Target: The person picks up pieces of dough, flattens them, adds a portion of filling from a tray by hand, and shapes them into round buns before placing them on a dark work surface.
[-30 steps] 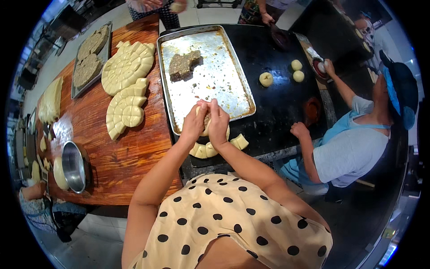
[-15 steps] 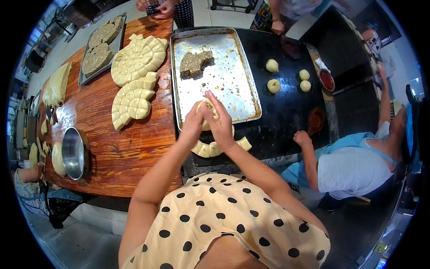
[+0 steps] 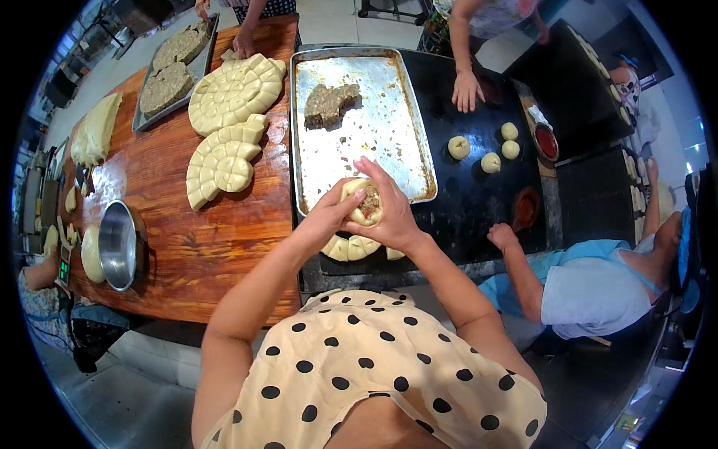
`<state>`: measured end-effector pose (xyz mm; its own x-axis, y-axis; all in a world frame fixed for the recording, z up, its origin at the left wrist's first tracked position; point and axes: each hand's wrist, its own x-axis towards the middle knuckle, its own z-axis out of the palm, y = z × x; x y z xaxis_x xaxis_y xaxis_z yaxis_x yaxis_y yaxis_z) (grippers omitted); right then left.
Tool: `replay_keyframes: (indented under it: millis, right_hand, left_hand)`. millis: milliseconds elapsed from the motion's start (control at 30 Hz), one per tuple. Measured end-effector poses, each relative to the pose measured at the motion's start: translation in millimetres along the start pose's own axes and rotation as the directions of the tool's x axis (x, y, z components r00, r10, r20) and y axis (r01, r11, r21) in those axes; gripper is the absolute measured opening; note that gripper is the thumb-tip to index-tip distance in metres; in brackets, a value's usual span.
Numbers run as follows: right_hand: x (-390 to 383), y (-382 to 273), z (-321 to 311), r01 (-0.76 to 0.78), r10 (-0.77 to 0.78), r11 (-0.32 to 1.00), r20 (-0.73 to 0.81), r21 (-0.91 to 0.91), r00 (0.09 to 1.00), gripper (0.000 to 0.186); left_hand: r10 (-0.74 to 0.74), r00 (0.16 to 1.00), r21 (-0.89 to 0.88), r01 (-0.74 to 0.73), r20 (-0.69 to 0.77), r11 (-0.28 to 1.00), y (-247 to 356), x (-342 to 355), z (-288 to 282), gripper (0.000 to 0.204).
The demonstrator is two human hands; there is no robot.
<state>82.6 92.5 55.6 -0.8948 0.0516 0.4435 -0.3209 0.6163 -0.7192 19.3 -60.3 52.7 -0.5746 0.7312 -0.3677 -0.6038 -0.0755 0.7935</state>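
Observation:
Between my two hands is a piece of pale dough [image 3: 357, 215], cupped around a brownish crumbly filling [image 3: 370, 200] that shows through its open top. My left hand [image 3: 329, 213] curls around its left side, thumb pressing on the rim. My right hand [image 3: 396, 217] wraps the right side, its fingers reaching over the far edge. Both are above the near end of a metal tray [image 3: 404, 142], which bears a block of the same brown filling [image 3: 329, 105] and scattered crumbs. Just below my hands lies a curved row of cut dough pieces [image 3: 350, 248], partly hidden.
On the black surface to the right sit several dough balls [image 3: 490, 163], with a red dish [image 3: 547, 141] beyond. Spirals of cut dough [image 3: 238, 93], a steel bowl [image 3: 120, 245] and a filling tray [image 3: 196, 71] occupy the wooden table. Co-workers stand around, one hand [image 3: 467, 91] reaching over the black surface.
My hands have turned and spread, so the filling inside the dough now shows. Across the black surface, a co-worker's hand has moved in, and one dough ball has shifted nearer the pair.

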Motion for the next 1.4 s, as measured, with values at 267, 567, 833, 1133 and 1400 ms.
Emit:
replay_keyframes:
  millis: [267,567,833,1133,1400]
  right_hand:
    - [5.1,-12.3,19.0,0.042,-0.071,0.994,-0.298,-0.102,0.952,0.066]
    - [-4.5,-8.8,-7.1,0.165,-0.176,0.982,-0.124,-0.096,0.977,0.070]
    - [-5.1,-24.4,-25.3,0.128,-0.128,0.992,0.003,-0.019,0.992,0.074]
    - [-3.4,-18.9,-12.8,0.142,-0.143,0.990,-0.052,-0.019,0.988,0.048]
    - [-6.9,-18.8,-17.3,-0.007,0.061,0.958,-0.180,0.286,0.982,0.033]
  left_hand:
    - [0.085,0.995,-0.237,-0.096,-0.056,0.967,-10.0,5.4,10.2,0.056]
    - [0.055,0.997,-0.063,-0.052,0.054,0.997,6.4,-7.4,22.6,0.059]
    - [0.000,0.993,0.141,-0.018,0.121,0.990,15.2,-13.5,21.5,0.059]
    - [0.015,0.999,0.026,-0.016,0.044,1.000,-0.6,-12.5,22.0,0.048]
    - [-0.027,0.986,0.138,0.004,0.163,0.990,34.2,-21.1,27.6,0.049]
